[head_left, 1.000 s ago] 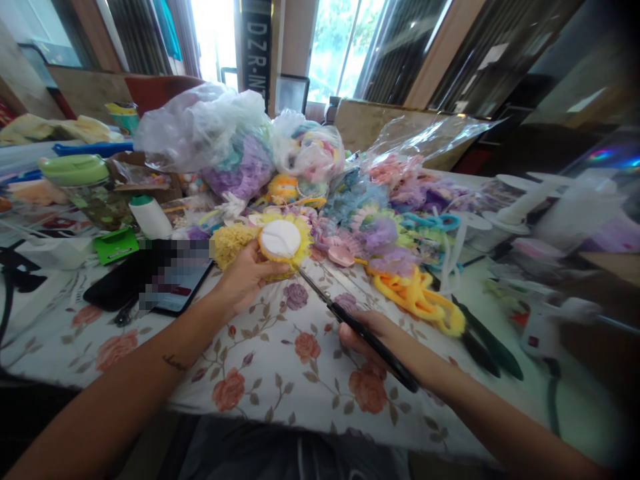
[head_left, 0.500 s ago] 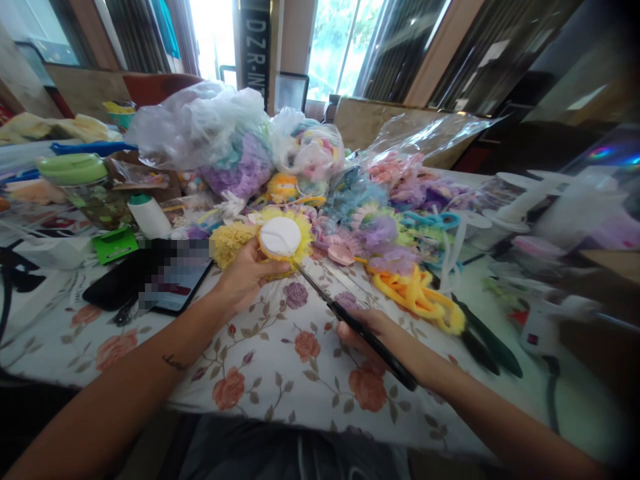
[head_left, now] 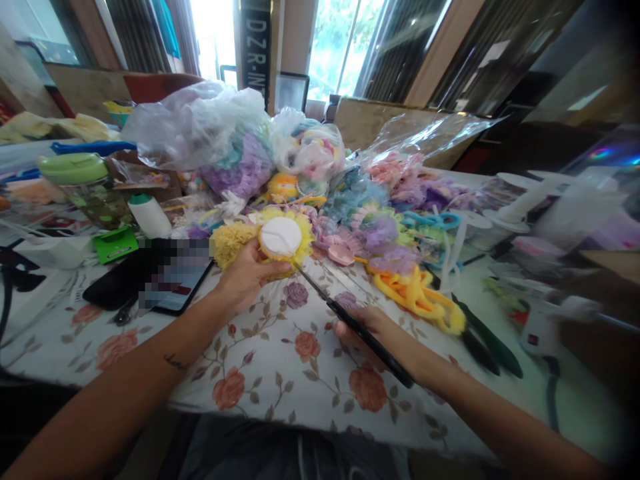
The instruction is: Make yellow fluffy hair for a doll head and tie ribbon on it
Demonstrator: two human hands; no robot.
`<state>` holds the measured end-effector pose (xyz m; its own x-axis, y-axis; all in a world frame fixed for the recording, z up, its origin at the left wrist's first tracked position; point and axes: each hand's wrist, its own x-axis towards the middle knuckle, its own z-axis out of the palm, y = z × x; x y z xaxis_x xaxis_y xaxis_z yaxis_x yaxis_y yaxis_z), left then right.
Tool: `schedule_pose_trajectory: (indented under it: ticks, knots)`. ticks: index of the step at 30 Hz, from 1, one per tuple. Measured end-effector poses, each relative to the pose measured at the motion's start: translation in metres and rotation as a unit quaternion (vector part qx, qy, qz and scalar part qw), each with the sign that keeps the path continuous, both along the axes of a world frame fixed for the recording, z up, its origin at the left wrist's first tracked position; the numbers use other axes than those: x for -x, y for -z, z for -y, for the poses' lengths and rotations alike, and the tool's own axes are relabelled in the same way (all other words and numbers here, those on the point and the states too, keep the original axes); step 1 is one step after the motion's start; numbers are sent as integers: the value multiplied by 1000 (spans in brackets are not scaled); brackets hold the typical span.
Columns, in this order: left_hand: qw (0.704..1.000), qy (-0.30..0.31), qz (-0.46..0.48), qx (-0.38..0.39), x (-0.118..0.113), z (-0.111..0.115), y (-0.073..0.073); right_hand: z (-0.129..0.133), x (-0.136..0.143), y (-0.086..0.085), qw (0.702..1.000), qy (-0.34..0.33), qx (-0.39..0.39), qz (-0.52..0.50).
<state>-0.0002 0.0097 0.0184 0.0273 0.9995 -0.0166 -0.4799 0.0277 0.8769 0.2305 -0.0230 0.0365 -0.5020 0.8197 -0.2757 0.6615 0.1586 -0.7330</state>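
My left hand (head_left: 254,272) is closed on a yellow frilly flower piece (head_left: 303,241) with a round white disc (head_left: 281,237) at its centre. A fluffy yellow pompom (head_left: 233,241) sits right beside it, above the left wrist; whether it is attached, I cannot tell. In my right hand (head_left: 367,333) are black-handled scissors (head_left: 350,321). Their blades point up and left, and the tips touch or nearly touch the lower right edge of the yellow flower piece. The scissor loops are partly hidden by the hand.
A phone (head_left: 187,283) and black case lie left, near a green card (head_left: 115,245) and a white bottle (head_left: 149,217). Bags of colourful fluff (head_left: 240,163) fill the back. Yellow fuzzy stems (head_left: 420,300), dark green-handled tools (head_left: 487,340) and a glue gun (head_left: 543,320) lie right.
Very little differs. The scissors and my right hand have shifted very slightly left; the left hand and the flower piece look the same.
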Motion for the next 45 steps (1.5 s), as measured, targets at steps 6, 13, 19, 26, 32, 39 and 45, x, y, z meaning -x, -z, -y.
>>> schedule_pose_trajectory:
  ticks: [6, 13, 19, 26, 32, 39, 45]
  knots:
    - [1000, 0, -2, -5, 0, 1, 1, -2, -5, 12, 999, -28, -19, 3]
    - [1000, 3, -5, -10, 0, 1, -1, -3, -6, 17, 999, -23, -23, -4]
    - [1000, 5, -4, -6, -2, 3, -1, -4, -3, 7, 1000, -6, -12, 12]
    - [1000, -1, -2, -4, -1, 2, 1, -3, 1, 5, 1000, -6, -15, 5]
    - [1000, 5, 3, -5, -1, 2, -2, -6, -2, 16, 1000, -8, -16, 1]
    - [1000, -2, 5, -5, -2, 3, -4, -5, 0, 8, 1000, -7, -8, 21]
    - [1000, -21, -12, -19, -5, 4, -5, -3, 1, 8, 998, -12, -28, 47]
